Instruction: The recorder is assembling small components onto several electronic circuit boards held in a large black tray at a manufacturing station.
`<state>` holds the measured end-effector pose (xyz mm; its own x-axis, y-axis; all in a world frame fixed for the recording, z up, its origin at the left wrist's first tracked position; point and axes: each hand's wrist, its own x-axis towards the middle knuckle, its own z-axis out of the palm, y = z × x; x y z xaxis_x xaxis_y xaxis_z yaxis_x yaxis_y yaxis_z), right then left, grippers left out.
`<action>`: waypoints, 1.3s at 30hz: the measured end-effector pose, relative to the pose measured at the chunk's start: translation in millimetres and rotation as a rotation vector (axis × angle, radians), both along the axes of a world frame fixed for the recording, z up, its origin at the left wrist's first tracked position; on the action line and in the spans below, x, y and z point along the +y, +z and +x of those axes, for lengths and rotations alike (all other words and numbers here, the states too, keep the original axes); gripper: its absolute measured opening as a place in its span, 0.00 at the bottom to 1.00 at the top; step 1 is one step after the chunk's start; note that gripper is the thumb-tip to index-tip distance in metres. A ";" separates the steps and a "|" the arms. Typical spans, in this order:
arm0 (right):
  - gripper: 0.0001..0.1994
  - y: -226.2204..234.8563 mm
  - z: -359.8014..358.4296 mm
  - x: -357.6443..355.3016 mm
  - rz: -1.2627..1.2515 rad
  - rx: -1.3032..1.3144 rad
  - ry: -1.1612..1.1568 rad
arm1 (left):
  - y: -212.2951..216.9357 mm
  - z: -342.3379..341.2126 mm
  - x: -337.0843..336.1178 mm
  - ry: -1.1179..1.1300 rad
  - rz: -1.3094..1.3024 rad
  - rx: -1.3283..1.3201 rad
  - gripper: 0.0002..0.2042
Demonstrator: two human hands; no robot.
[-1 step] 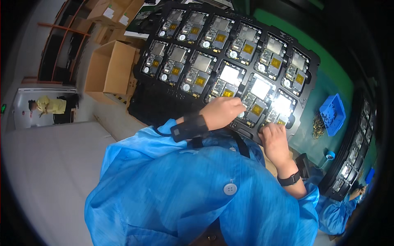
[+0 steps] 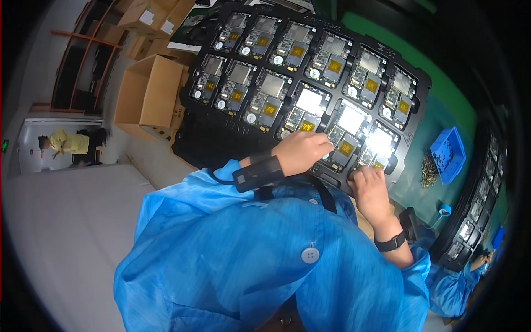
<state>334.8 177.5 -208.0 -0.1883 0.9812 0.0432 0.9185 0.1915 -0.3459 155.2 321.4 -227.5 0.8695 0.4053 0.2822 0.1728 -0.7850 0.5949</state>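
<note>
A black plastic tray (image 2: 408, 137) holds two rows of circuit boards, each with a silver metal shield and a gold-coloured square. My left hand (image 2: 301, 153) is closed in a pinch over the near row, its fingertips at the near end of a circuit board (image 2: 349, 130). Whatever lies between those fingers is hidden. To its right, my right hand (image 2: 369, 191) has its fingers curled together at the near end of the last circuit board (image 2: 381, 139), close to the tray's edge. What they grip cannot be made out.
On the green table right of the tray are a blue bin (image 2: 456, 157) with small dark parts and a pile of small metallic pieces (image 2: 428, 170). More loaded trays (image 2: 470, 221) stand farther right, near a co-worker's blue sleeve (image 2: 456, 290). Cardboard boxes (image 2: 145, 97) stand left.
My left hand has shifted very slightly to the right. My right hand and the tray stay where they were.
</note>
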 end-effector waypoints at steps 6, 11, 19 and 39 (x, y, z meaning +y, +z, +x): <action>0.05 9.8 8.5 5.0 -0.056 0.044 0.078 | 0.7 16.6 4.5 -0.043 0.177 0.044 0.07; 0.05 5.6 25.1 0.1 -0.010 0.238 -0.002 | 6.4 24.9 4.9 -0.079 0.152 0.045 0.06; 0.05 12.8 26.1 6.9 0.049 0.278 -0.028 | -4.8 27.1 0.9 -0.037 0.278 -0.016 0.03; 0.06 17.0 27.2 21.6 0.040 -0.055 0.369 | 3.9 15.1 -12.9 0.125 0.106 -0.108 0.05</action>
